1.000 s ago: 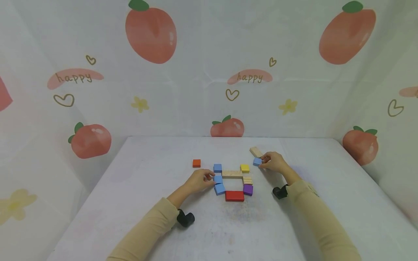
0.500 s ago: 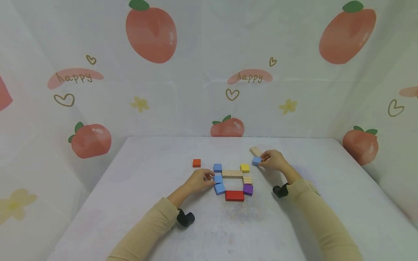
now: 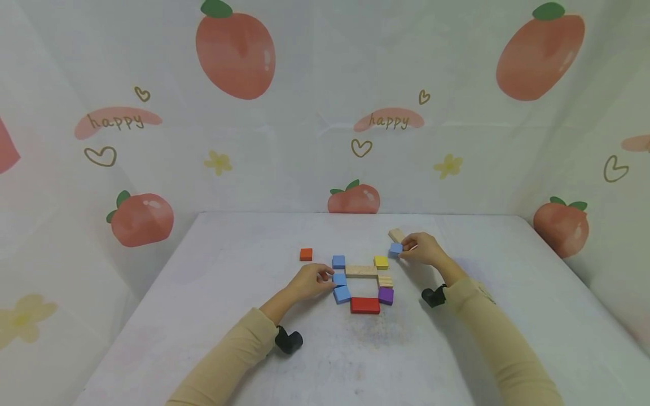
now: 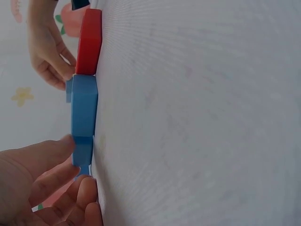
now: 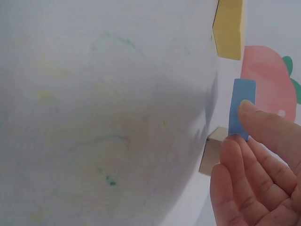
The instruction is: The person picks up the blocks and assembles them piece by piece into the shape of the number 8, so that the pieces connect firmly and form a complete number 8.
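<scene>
My right hand (image 3: 425, 250) pinches a small blue block (image 3: 395, 250) between thumb and fingers. In the right wrist view this blue block (image 5: 242, 106) is off the table, with the thumb on its face. My left hand (image 3: 308, 281) is at the left side of a ring of blocks, thumb and index finger on a blue block (image 3: 339, 279). The left wrist view has that blue block (image 4: 83, 150) between the thumb and index fingertips, while the other fingers curl near the table. Another blue block (image 3: 342, 294) touches it in front, beside a red block (image 3: 365, 305).
A plain wooden block (image 3: 361, 272) spans the ring's back. On its right stand a yellow block (image 3: 381, 262), a striped wooden block (image 3: 385, 281) and a purple block (image 3: 386, 295). Apart lie an orange block (image 3: 306, 254) and another wooden block (image 3: 395, 234). One blue block (image 3: 338, 261) sits back left.
My right hand has moved slightly to the left with the blue block, toward the yellow one. The left hand has stayed in place.
</scene>
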{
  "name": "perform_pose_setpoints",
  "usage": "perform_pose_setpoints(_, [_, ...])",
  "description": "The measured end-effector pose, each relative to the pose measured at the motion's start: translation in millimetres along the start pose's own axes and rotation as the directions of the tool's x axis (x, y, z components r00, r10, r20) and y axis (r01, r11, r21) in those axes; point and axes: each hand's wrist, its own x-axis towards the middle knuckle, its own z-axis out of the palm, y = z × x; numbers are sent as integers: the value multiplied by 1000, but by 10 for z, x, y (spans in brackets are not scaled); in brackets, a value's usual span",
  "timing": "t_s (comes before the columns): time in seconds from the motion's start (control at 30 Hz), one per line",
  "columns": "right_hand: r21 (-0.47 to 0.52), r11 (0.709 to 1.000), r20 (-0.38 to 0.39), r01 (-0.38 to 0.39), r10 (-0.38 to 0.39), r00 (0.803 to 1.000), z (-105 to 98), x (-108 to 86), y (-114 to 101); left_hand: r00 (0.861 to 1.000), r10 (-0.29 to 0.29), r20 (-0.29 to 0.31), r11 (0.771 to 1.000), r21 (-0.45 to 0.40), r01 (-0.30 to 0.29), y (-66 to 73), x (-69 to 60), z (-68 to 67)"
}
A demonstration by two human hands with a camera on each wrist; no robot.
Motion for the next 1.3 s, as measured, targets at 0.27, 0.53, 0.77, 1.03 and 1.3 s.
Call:
perform_pose_setpoints(0.27, [5, 999, -3, 35, -35, 999, -6, 12, -68, 1000, 4, -5, 1000, 2, -4, -13, 2, 7])
perform_pose_setpoints(0.53, [19, 999, 10, 34, -34, 999, 32, 64, -91, 1000, 9, -13, 1000, -3, -9, -16, -1, 15])
perform_pose_setpoints(0.77, [15, 999, 26, 33, -33, 999, 62, 126, -90, 1000, 2, -24, 1000, -10, -3, -13, -4, 19])
perform_pose_setpoints(1.03, [-6, 998, 57, 56, -56, 997, 64, 212, -72, 1000, 18, -26, 1000, -2, -18, -14, -4, 15])
perform_pose_setpoints(1.3, [-3, 995, 111, 98, -97, 989, 94, 289, -74, 1000, 4, -23, 1000, -2, -4, 13, -13, 3])
